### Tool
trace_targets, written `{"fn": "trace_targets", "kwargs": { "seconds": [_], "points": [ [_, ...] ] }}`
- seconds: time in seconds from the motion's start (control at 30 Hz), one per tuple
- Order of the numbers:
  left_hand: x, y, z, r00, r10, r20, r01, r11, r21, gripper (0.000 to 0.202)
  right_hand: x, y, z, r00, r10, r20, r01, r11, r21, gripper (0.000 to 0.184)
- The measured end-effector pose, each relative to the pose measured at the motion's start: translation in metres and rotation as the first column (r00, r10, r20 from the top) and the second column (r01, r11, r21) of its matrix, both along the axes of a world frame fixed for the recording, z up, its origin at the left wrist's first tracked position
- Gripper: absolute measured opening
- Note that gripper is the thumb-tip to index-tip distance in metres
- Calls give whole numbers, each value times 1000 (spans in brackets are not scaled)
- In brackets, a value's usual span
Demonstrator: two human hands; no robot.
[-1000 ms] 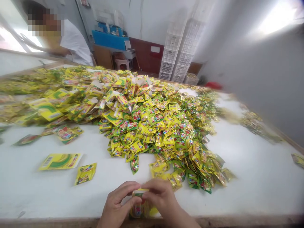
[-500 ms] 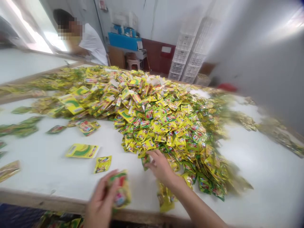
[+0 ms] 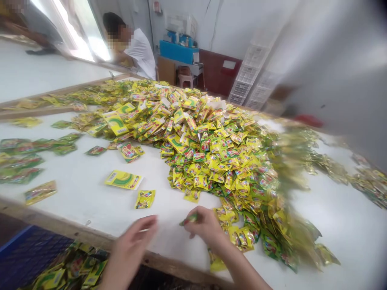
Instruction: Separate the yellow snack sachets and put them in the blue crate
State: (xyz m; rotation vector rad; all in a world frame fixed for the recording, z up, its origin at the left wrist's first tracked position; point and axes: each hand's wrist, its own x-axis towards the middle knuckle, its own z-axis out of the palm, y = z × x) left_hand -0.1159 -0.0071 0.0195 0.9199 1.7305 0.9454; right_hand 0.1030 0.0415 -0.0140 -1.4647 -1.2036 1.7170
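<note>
The heap of sachets (image 3: 217, 157) across the middle of the frame was thin plastic film, glossy and crinkled, as was the single sachet (image 3: 190, 219) pinched in the right hand (image 3: 205, 227) at lower centre. The table top (image 3: 84, 197) looked white, smooth and matt, with a rough bare-wood edge (image 3: 54, 225) at lower left. The stacked crates (image 3: 252, 74) at upper right were white latticed plastic, and the blue crate (image 3: 27, 249) in the bottom left corner showed a meshed plastic wall.

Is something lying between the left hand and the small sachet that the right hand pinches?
Nothing visible does. The left hand hovers open near the table edge, and only bare white table separates it from the sachet pinched by the right hand. The loose sachet lies farther back, outside that gap.
</note>
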Motion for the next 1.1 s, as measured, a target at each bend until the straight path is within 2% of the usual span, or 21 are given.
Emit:
{"fn": "trace_targets", "kwargs": {
  "seconds": [0.07,0.1,0.13,0.17,0.23,0.3,0.33,0.4,0.5,0.57,0.6,0.67,0.73,0.8,0.83,0.9,0.97,1.03,1.1],
  "points": [
    [42,21,-13,959,-260,110,257,966,38,23,3,-7,4,992,-48,117,27,984,175,27],
    [62,28,-18,934,-335,124,327,941,85,19,6,-9,5,986,-85,141,48,968,245,32],
    [78,32,-23,921,-369,128,352,926,135,21,9,-10,6,985,-123,122,86,958,273,35],
    [91,34,-26,923,-365,124,342,924,170,25,13,-11,7,985,-162,63,142,958,249,37],
    [107,34,-31,938,-308,160,279,943,179,28,22,-9,9,964,-239,-115,251,963,99,40],
    [111,31,-33,939,-236,251,208,969,134,29,27,-7,12,926,-280,-252,277,960,-49,38],
    [111,28,-33,936,-200,291,177,979,104,30,29,-6,14,918,-274,-285,261,962,-84,37],
    [109,23,-32,943,-146,298,130,989,73,30,28,-6,19,930,-224,-290,212,975,-72,35],
    [105,15,-30,988,-151,43,141,972,190,22,20,-7,20,950,-176,-257,172,984,-39,37],
    [103,10,-30,986,-122,-116,151,947,285,15,14,-9,18,936,-225,-270,209,974,-89,34],
    [103,9,-30,986,-104,-133,140,942,305,13,12,-9,16,924,-258,-282,232,965,-122,31],
    [103,9,-29,997,-75,-21,78,961,264,15,11,-10,14,924,-292,-248,277,956,-96,23],
    [103,13,-26,977,-77,198,46,986,157,21,15,-11,14,964,-249,-89,259,959,117,11],
    [102,18,-24,919,-141,369,116,989,89,28,19,-13,17,975,-189,117,135,922,363,21],
    [102,20,-23,894,-185,409,167,983,81,30,22,-15,19,969,-168,180,76,899,431,28],
    [101,21,-24,868,-221,445,211,975,74,25,24,-20,23,969,-147,200,39,887,461,30],
    [103,20,-25,841,-136,523,136,990,37,19,24,-25,27,971,-140,194,33,883,468,27],
    [105,19,-25,784,-25,620,44,999,-16,22,23,-28,30,973,-99,209,-21,862,506,26],
    [106,18,-19,750,8,662,25,999,-41,26,23,-26,31,981,-107,159,14,867,497,25]
  ]
}}
